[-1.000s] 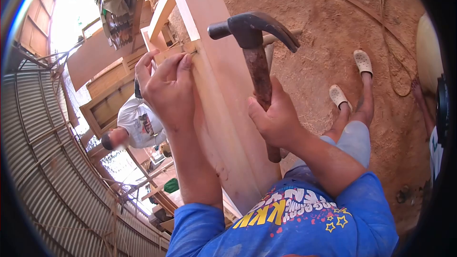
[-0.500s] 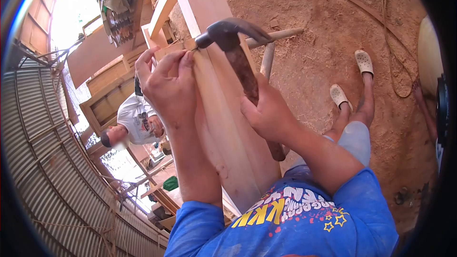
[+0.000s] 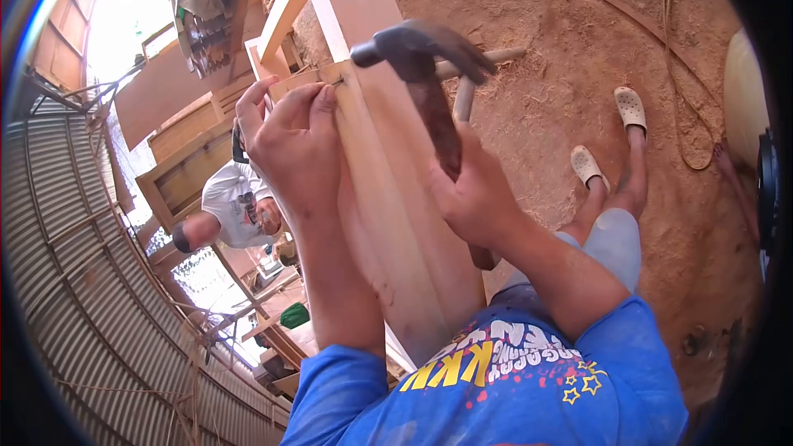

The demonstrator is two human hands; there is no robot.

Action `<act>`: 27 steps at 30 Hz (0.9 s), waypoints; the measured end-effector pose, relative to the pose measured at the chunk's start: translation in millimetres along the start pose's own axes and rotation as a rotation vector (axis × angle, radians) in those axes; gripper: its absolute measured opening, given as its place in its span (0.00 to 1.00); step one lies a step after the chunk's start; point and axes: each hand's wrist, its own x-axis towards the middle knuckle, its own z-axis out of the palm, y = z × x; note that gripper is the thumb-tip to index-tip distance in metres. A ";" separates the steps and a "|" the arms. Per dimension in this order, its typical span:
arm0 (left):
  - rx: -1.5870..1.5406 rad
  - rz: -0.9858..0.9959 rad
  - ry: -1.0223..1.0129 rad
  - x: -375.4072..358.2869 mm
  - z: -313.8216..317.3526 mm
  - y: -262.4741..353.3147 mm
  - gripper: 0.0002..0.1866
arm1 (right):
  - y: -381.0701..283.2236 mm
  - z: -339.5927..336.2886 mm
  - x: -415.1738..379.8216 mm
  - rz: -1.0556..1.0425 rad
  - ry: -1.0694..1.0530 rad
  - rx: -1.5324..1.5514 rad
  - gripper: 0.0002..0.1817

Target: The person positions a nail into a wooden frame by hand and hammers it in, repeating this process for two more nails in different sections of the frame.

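Note:
A claw hammer (image 3: 434, 116) with a black head and a brown wooden handle is in my right hand (image 3: 479, 194), its fingers wrapped round the handle. The hammer head is raised over the board, apart from the nail. Close to the end of a pale wooden board (image 3: 388, 206), the thumb and forefinger of my left hand (image 3: 293, 136) are pinched together at a small dark nail (image 3: 338, 81). The fingertips partly hide what lies between them. My left forearm runs along the board's edge.
A long pale timber frame (image 3: 355, 0) extends beyond the board. Another person (image 3: 239, 206) in a white shirt is at the left. Someone's feet in cream clogs (image 3: 586, 163) stand on the earth floor (image 3: 529, 16). A cord (image 3: 681, 116) lies at the right.
The hammer has lifted off the nail and moved slightly right, with my right hand. My left hand has stayed nearly still. The person in white has turned their head.

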 end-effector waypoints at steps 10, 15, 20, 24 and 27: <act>-0.324 -0.140 0.170 5.0 -5.5 -10.7 0.09 | 9.6 -43.4 -26.0 0.251 0.138 -0.028 0.15; -0.541 -0.043 0.292 0.3 -1.8 -18.2 0.05 | -15.8 -86.0 -29.1 0.446 0.139 -0.414 0.16; -0.957 -0.209 0.354 -6.4 -13.0 -18.9 0.05 | -0.6 -190.2 -21.7 0.388 0.009 -0.987 0.17; -1.239 -0.541 0.387 -41.0 -56.5 -58.6 0.09 | 8.4 -267.8 -43.5 0.668 -0.102 -1.380 0.16; -1.152 -0.679 0.378 -117.1 -98.5 -94.3 0.08 | 23.6 -319.5 -65.9 0.843 -0.140 -1.505 0.12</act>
